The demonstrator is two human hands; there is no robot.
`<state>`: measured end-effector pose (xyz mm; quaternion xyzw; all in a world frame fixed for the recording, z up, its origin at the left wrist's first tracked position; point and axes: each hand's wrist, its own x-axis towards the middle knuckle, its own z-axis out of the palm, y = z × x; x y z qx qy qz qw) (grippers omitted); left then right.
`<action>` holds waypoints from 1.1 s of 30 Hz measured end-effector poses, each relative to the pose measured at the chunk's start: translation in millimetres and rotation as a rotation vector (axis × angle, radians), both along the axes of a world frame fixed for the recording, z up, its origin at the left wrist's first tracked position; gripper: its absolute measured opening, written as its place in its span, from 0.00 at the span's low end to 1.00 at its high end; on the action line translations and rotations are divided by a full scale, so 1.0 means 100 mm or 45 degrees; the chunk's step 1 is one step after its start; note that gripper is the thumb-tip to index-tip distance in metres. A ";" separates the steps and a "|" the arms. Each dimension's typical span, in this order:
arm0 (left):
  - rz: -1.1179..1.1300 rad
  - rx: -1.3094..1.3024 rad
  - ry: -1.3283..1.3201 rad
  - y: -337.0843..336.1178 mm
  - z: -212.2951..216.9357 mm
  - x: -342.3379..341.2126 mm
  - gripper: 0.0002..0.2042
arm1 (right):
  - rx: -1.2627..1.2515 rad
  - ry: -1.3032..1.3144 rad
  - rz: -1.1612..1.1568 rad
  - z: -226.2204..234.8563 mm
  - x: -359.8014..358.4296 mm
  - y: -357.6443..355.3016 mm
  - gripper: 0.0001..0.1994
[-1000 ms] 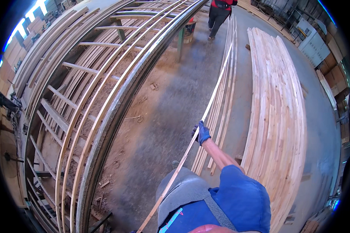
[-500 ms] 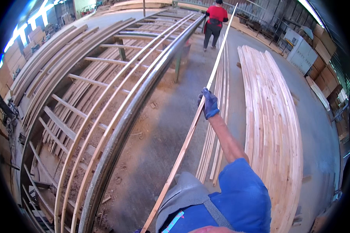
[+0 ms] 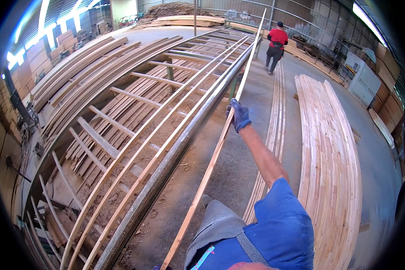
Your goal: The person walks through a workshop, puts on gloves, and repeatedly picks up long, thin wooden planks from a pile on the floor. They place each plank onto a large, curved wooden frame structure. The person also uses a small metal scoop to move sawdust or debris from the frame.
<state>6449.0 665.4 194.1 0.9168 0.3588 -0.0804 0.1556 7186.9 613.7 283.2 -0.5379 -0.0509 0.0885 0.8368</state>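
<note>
A: Right hand (image 3: pixel 239 114) was closed round the long wooden strip (image 3: pixel 211 162), frame centre, beside the metal rack (image 3: pixel 166 166). Left hand barely visible, bottom edge; grip unclear.

B: I'd grip nearer mid-length, less sag.

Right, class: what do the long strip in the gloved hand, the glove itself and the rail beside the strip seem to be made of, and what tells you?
Long strip: pale bare wood, apparently unfinished sawn timber, matt. Glove on the right hand: dark blue, probably knitted fabric, coating unclear. Rail: likely steel tube, with a grey, dull, slightly rusty sheen.
</note>
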 end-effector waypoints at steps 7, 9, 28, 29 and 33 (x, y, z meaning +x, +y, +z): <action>0.164 0.073 0.162 0.66 0.05 0.23 0.28 | -0.031 -0.004 0.141 -0.78 0.34 1.00 0.15; 0.232 -0.027 0.075 0.87 0.21 0.45 0.27 | -0.087 0.019 0.117 -0.99 0.50 1.22 0.14; 0.170 0.318 0.242 3.40 0.18 0.85 0.21 | -0.003 0.300 0.280 -1.15 1.10 3.37 0.14; 0.109 0.298 0.264 3.64 0.22 0.95 0.23 | -0.034 0.303 0.252 -1.20 1.16 3.45 0.14; 0.268 0.225 0.206 4.51 0.21 1.40 0.23 | 0.010 0.354 0.272 -1.27 1.34 3.91 0.15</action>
